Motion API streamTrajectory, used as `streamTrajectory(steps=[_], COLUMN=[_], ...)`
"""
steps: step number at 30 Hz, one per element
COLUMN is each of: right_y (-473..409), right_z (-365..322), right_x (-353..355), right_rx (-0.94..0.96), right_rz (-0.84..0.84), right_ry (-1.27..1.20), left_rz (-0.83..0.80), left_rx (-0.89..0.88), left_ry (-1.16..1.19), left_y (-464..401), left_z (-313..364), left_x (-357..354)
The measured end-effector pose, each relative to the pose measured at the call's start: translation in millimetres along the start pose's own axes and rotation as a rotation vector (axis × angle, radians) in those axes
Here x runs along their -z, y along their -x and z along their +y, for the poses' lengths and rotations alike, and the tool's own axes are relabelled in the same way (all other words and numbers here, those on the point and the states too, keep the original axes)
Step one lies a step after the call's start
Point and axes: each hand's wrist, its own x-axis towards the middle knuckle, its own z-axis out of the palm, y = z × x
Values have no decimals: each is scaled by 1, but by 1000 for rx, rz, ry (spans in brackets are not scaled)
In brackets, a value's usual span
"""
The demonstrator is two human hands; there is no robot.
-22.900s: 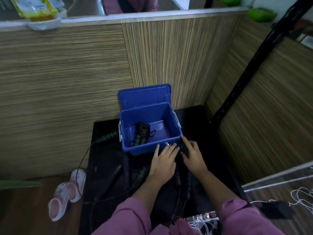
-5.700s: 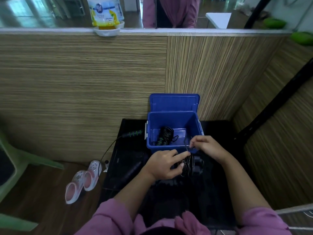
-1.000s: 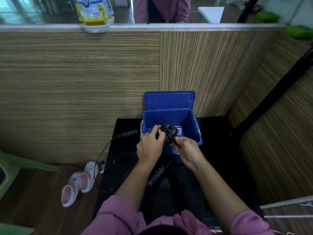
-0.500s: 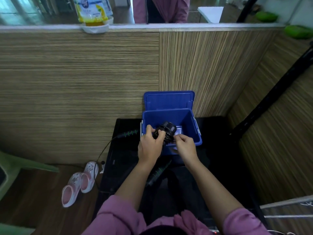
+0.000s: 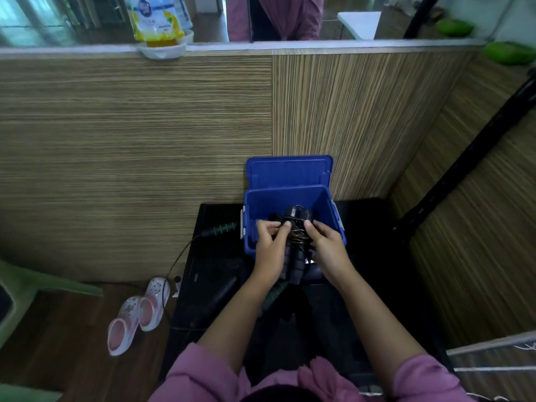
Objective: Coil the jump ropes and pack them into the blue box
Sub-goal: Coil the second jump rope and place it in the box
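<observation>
Hands (image 5: 269,250) (image 5: 327,248) around coiled jump rope (image 5: 297,242) over blue box (image 5: 290,198)

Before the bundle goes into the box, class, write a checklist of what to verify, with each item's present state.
1. Blue box lid open: ok.
2. Left hand and right hand both hold the coiled jump rope: ok.
3. Coil over the box opening: ok.
4. Handles inside the rim: not ok, they hang outside the front wall.
5. Coil fastened: cannot tell.
6. All ropes packed: not ok, green-striped handle lies on the black table.
</observation>
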Motion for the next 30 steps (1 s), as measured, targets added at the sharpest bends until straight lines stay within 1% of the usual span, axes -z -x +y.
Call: streamTrajectory(steps=[1,3,6,9,12,14,18,22,24,25,27,30], right_y=[1,3,2,3,2,1,5,10,8,7,8,9], right_z=[1,-1,-4,-7,-10,-12,-10,-13,-15,-15,-15,-10], right_x=[1,2,5,5,2,1,-3,0,6,8,10,15], right_rx=[-5,-26,-45,-51,-70,-93,-142,-164,-188,-195,-216,-222], right_rz=[-2,-5,-19,-62,-33,-25,-56,-152,-184,-201,-221,-249], right_ry=[-14,-76,-111,-81,-83,-90,-34,-191,-227,-233,-210,-126], left_rz=[-22,-49,-61,-148,-188,-193,-134,-168,-198,-211,-217,-213], left_rx=[37,62,50,26,19,23,23,50,21,-15,-78,-129], left_ry=[56,96,176,216,245,251,241,268,222,156,26,-31], left_y=[-2,-5,-4,-1,-2,-4,-4,-4,-6,-8,-11,-14], left_z=[-1,-5,-7,-2,-2,-4,-5,-1,-3,-6,-11,-15], left_x=[1,2,2,1,1,1,-2,-4,-2,0,4,8])
